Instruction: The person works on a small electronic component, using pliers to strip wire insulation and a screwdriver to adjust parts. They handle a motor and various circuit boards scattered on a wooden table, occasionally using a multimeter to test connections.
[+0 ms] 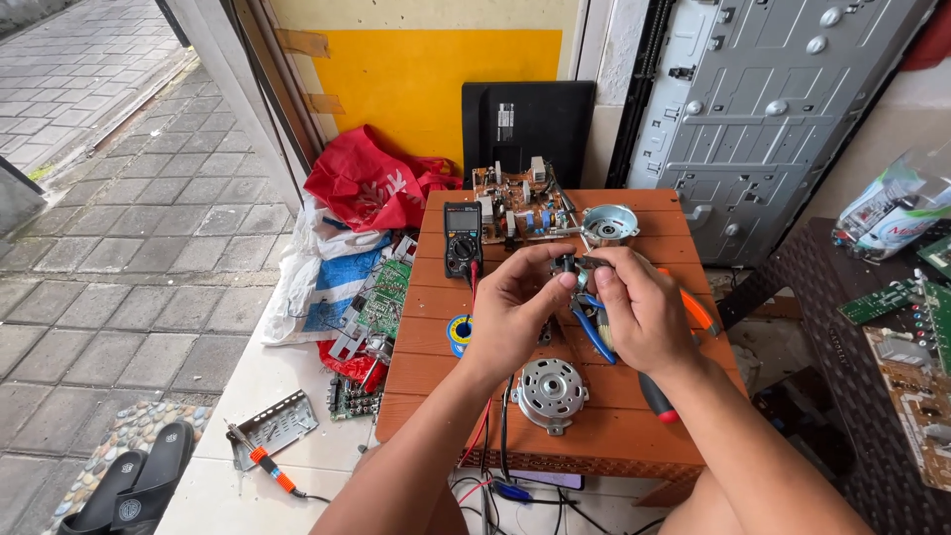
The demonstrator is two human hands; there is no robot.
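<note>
Slatted wood table (634, 421), matt; motor housing (551, 393) bright metal; pliers handles (594, 332) probably glossy plastic.

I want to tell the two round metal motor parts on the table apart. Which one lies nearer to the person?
The silver finned motor part at the table's near edge, just below the hands. The other, cup-shaped part, sits farther back, beside the circuit board.

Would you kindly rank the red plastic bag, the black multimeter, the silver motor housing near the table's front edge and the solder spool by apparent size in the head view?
1. Red plastic bag
2. Silver motor housing
3. Black multimeter, close to the housing and farther from the camera, so their order is unsure
4. Solder spool
</note>
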